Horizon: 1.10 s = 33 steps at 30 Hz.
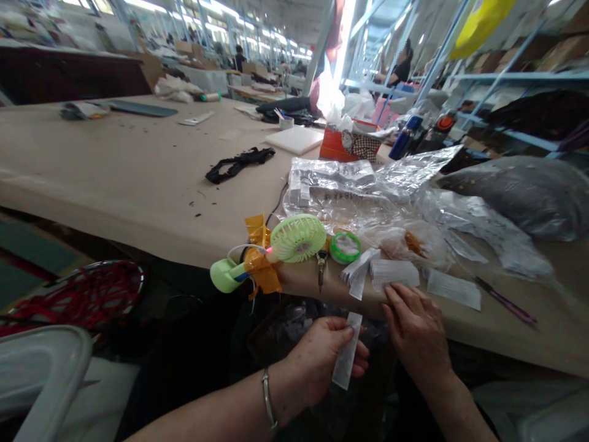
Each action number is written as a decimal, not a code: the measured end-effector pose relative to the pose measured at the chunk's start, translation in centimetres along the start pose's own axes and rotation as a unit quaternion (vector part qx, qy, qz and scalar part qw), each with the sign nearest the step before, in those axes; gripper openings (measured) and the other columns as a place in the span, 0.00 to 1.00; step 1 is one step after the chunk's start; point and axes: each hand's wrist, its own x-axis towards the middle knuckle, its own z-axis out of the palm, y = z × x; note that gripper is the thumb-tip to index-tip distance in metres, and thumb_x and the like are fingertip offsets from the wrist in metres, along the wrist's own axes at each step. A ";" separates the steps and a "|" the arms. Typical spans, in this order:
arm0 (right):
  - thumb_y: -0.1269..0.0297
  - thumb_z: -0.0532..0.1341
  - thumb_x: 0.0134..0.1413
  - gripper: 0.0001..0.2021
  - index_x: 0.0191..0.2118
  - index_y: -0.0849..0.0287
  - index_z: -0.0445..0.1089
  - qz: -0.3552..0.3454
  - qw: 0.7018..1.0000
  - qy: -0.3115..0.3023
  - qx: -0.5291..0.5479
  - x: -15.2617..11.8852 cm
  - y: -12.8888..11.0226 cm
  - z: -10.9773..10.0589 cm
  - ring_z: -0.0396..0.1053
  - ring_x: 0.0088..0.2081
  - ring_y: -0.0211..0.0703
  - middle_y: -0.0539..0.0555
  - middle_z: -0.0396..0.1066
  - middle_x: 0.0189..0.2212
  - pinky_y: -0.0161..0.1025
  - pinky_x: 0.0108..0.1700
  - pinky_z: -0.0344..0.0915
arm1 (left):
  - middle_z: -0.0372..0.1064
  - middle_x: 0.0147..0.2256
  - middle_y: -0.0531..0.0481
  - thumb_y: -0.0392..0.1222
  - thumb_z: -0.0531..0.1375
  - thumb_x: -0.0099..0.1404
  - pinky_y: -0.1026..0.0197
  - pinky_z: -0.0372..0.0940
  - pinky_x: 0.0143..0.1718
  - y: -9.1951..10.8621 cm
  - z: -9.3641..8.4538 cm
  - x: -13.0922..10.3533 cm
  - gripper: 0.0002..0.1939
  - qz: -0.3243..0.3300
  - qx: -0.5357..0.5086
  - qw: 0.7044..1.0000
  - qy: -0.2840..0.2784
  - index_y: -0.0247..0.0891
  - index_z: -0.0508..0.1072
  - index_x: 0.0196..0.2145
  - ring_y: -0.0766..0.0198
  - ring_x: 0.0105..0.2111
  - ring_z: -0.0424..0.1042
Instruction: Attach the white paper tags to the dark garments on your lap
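Note:
My left hand (329,347) pinches a narrow white label strip (346,362) between thumb and fingers, just in front of the table edge. To its right, my right hand (416,325) rests at the edge, fingers stretched out, fingertips touching a fanned stack of white labels (394,273). Left of that stack lies a loose bunch of white strips (359,272). Another flat pile of printed labels (454,288) is on the right. A green round tub (345,247) with something white inside stands behind the strips.
A green fan (299,238) is taped at the table edge, beside a small pointed tool (321,270). Tweezers-like purple pincers (508,304) lie at right. Clear plastic bags (340,196) spread behind; a black fabric piece (239,164) lies further left. A person (400,64) is in the background.

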 end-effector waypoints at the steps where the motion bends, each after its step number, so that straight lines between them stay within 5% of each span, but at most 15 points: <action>1: 0.66 0.56 0.61 0.12 0.48 0.62 0.69 -0.002 1.000 0.015 0.021 -0.2 0.2 0.1 0.67 0.47 0.55 0.59 0.73 0.45 0.53 0.50 0.63 | 0.70 0.24 0.48 0.38 0.54 0.67 0.66 0.65 0.24 0.0 0.0 0.0 0.09 -0.001 0.003 1.000 0.001 0.30 0.69 0.40 0.67 0.21 0.70; 5: 0.68 0.59 0.59 0.04 0.37 0.58 0.71 0.006 0.990 0.070 0.123 -0.6 1.1 0.1 0.69 0.43 0.49 0.56 0.74 0.37 0.48 0.48 0.66 | 0.70 0.24 0.47 0.38 0.54 0.67 0.65 0.65 0.24 0.2 0.0 0.0 0.08 -0.008 0.007 1.000 0.013 0.30 0.69 0.39 0.67 0.21 0.70; 9: 0.74 0.60 0.56 0.06 0.38 0.58 0.71 0.002 0.967 0.107 0.231 -1.2 0.0 -1.0 0.71 0.44 0.46 0.56 0.74 0.38 0.46 0.47 0.67 | 0.72 0.26 0.44 0.38 0.54 0.66 0.62 0.66 0.26 0.5 0.1 -0.3 0.09 -0.031 -0.025 0.999 -0.023 0.29 0.71 0.37 0.66 0.21 0.70; 15: 0.77 0.60 0.55 0.09 0.39 0.58 0.73 -0.147 0.939 0.018 0.309 -3.2 -4.6 -2.7 0.71 0.49 0.46 0.54 0.76 0.39 0.48 0.52 0.66 | 0.69 0.23 0.48 0.32 0.62 0.54 0.66 0.61 0.24 0.9 0.3 -0.8 0.03 0.010 -0.129 0.990 -0.064 0.28 0.72 0.25 0.69 0.20 0.67; 26: 0.76 0.59 0.57 0.09 0.39 0.59 0.73 -0.168 0.938 -0.021 0.303 -3.8 -5.6 -2.7 0.70 0.51 0.45 0.54 0.76 0.39 0.46 0.54 0.67 | 0.67 0.21 0.50 0.33 0.64 0.54 0.68 0.57 0.22 0.1 0.1 -0.7 0.05 0.005 -0.126 0.991 -0.050 0.29 0.71 0.24 0.71 0.19 0.65; 29: 0.74 0.60 0.57 0.14 0.49 0.59 0.69 -0.131 0.952 -0.007 0.277 -3.7 -3.9 -2.7 0.67 0.54 0.48 0.57 0.75 0.43 0.47 0.53 0.68 | 0.69 0.23 0.49 0.34 0.59 0.61 0.67 0.60 0.23 0.1 0.0 -0.7 0.04 -0.009 -0.096 0.995 -0.036 0.29 0.71 0.30 0.70 0.19 0.67; 33: 0.54 0.56 0.61 0.27 0.61 0.65 0.57 0.062 0.995 0.060 0.059 -3.3 1.4 -2.1 0.62 0.56 0.62 0.68 0.67 0.51 0.61 0.53 0.63 | 0.72 0.27 0.44 0.39 0.53 0.67 0.62 0.66 0.28 0.2 -0.4 -1.0 0.09 -0.039 -0.025 0.999 -0.012 0.30 0.69 0.38 0.65 0.22 0.72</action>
